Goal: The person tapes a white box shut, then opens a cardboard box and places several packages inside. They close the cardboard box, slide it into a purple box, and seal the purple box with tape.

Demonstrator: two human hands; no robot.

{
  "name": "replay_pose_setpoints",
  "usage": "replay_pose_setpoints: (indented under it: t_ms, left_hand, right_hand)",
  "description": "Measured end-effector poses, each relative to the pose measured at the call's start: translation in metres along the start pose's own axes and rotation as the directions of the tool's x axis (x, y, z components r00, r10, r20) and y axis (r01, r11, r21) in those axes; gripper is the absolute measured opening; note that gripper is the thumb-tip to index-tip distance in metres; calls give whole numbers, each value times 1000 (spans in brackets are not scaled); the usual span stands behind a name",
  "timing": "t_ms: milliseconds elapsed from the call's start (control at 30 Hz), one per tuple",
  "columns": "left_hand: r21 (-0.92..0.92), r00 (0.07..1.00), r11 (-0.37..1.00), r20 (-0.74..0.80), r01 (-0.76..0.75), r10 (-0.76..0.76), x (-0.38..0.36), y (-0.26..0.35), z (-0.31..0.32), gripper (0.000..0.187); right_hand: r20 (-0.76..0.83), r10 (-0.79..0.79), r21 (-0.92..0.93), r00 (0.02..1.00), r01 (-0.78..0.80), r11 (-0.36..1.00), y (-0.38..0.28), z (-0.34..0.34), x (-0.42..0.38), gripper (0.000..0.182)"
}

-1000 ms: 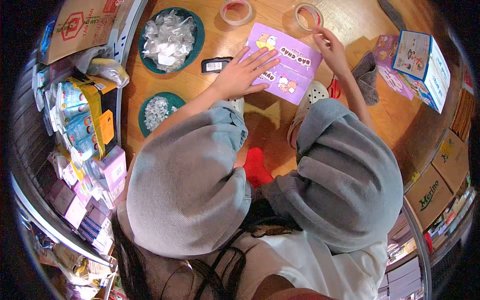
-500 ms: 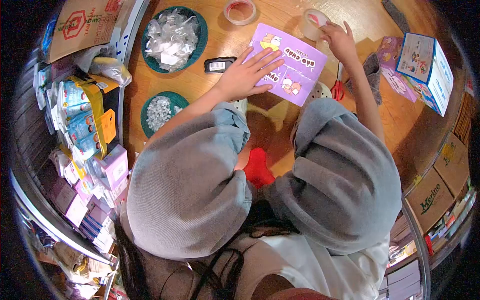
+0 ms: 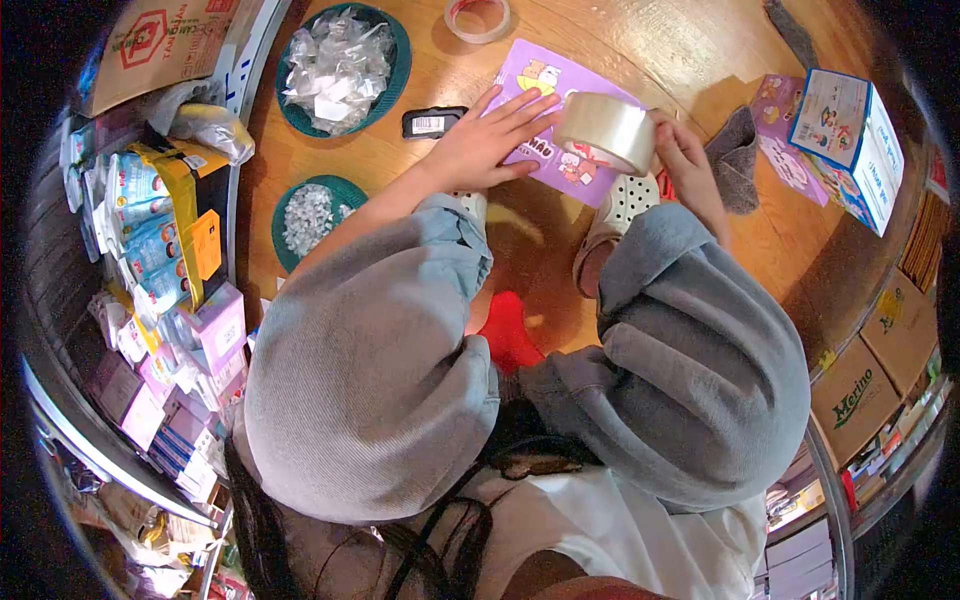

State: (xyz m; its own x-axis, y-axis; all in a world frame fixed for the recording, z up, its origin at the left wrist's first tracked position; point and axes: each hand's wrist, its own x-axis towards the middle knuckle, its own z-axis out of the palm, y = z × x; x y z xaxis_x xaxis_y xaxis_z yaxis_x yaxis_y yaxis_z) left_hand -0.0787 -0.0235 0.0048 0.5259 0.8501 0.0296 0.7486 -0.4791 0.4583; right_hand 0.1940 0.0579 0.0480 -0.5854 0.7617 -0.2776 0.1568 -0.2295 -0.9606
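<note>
A purple printed sheet or flat packet [image 3: 600,80] lies on the wooden floor in front of me. My left hand [image 3: 497,140] rests on its left part, palm down with the fingers spread. Raised over the packet's right part is a wide roll of clear tape [image 3: 606,132], which hides some of the print. My right hand [image 3: 685,155] grips the roll at its right side, fingers closed on the edge. A small black item with a barcode label [image 3: 432,123] lies left of my left hand.
Two green baskets stand at the left, one with clear plastic scraps [image 3: 338,75], one with small pale pieces [image 3: 308,218]. Another tape roll [image 3: 478,18] lies beyond the packet. Grey cloth [image 3: 737,160] and boxes [image 3: 832,115] are at the right. Packed shelves flank both sides.
My right hand has taken hold of the clear tape roll and lifted it from the floor, back towards me over the packet. My left hand stays spread on the packet.
</note>
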Motion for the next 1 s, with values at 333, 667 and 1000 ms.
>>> replay_pose_setpoints:
  t_ms: [333, 667, 1000]
  left_hand:
    - [-825, 918, 514, 14, 234, -395, 22, 2, -46, 27]
    - [-558, 938, 814, -342, -160, -50, 59, 31, -103, 59]
    - [-901, 896, 354, -355, -251, -267, 86, 98, -215, 59]
  right_hand:
    - [-152, 123, 702, 981, 20, 712, 31, 7, -7, 25]
    - [11, -51, 990, 999, -18, -140, 16, 16, 14, 14]
    - [157, -420, 940, 894, -5, 342, -165, -2, -7, 40]
